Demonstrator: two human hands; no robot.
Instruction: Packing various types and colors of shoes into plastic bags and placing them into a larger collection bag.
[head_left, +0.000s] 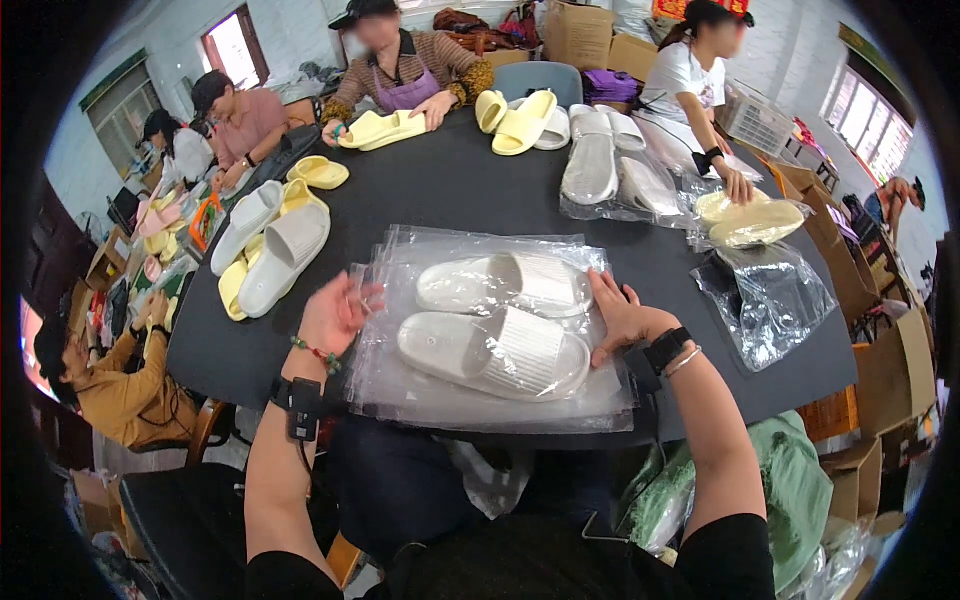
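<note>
A pair of white slippers (460, 345) with ribbed straps lies side by side in front of me, apparently inside a clear plastic bag. Beneath them is a stack of clear plastic bags (385, 385) near the table's front edge. My left hand (338, 312) is at the stack's left edge, its fingers loosely bent and apart, holding nothing I can see. Against the right end of the slippers rests my right hand (632, 322), fingers spread and thumb apart, touching the plastic there.
On the dark table (430, 195), white and yellow slippers (285, 265) lie left. Bagged slippers (590, 165) and a loose clear bag (765, 310) lie right. Across, one person holds a yellow slipper (385, 128); another touches bagged yellow slippers (750, 215). Cardboard boxes (900, 375) stand at right.
</note>
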